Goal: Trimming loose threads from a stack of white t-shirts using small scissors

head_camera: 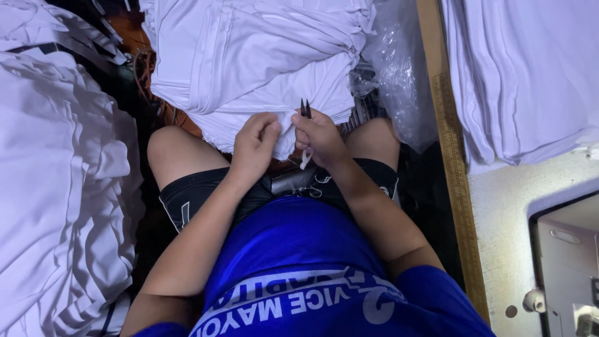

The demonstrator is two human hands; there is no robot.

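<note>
My left hand [254, 146] pinches the edge of a white garment [284, 134] that hangs off a folded white stack [249, 56] resting over my knees. My right hand [319, 138] grips the same edge from the right and holds small black thread snips [305, 108], whose two points stick up above the fingers. A short white strip dangles below the right hand. Both hands nearly touch at the cloth.
A large heap of white cloth [56, 175] fills the left side. Crumpled clear plastic [399, 68] lies right of the stack. A wooden table edge [452, 143] bears more folded white garments [524, 75], and part of a sewing machine [561, 262] shows.
</note>
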